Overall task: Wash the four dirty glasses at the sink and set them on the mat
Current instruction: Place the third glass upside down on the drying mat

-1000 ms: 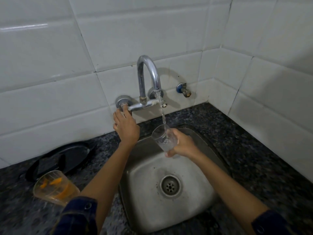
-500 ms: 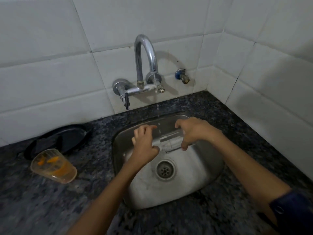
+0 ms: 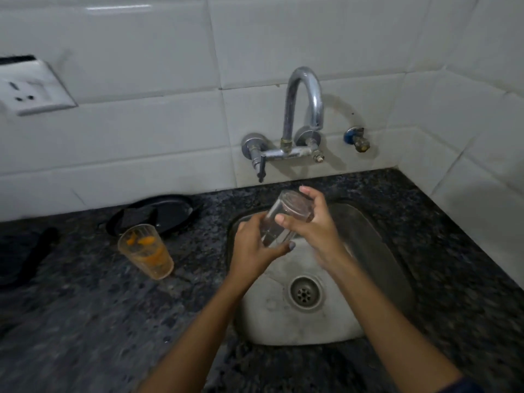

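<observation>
A clear glass (image 3: 286, 212) is held tilted over the steel sink (image 3: 377, 251), its base pointing up and away. My right hand (image 3: 314, 225) grips its upper part. My left hand (image 3: 255, 248) wraps the lower part near the rim, thumb across it. A second glass (image 3: 146, 251) with orange residue stands upright on the dark granite counter, left of the sink. No water runs from the tap (image 3: 300, 109).
A black plate (image 3: 173, 211) with a dark sponge lies behind the dirty glass by the wall. A dark object (image 3: 25, 259) sits at the far left. A wall socket (image 3: 31, 89) is at upper left. A small valve (image 3: 355, 139) is right of the tap.
My left hand left the tap handle and came down to the glass. The water stopped. The glass went from upright under the stream to tilted, base up, in both hands.
</observation>
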